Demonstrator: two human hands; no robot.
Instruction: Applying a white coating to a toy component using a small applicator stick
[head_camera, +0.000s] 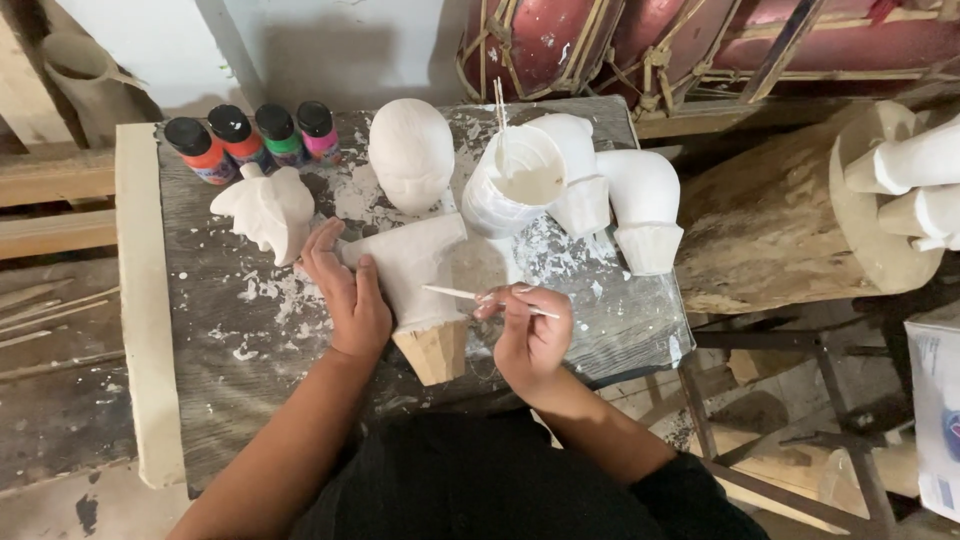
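My left hand (343, 290) lies on the left side of a white-painted wooden piece (420, 262) and steadies it on the table. Its bare wooden end (433, 352) points toward me. My right hand (530, 330) grips a thin white stick or brush (470, 296) whose tip reaches over the painted piece. A white cup of white paint (515, 180) with sticks in it stands just behind.
A paint-spattered grey table (250, 340) holds a white head (411, 152), a white figure (267, 208), two white limb-like pieces (640, 205) and several small paint bottles (255, 137). A log stump (790, 215) stands at the right, drums behind.
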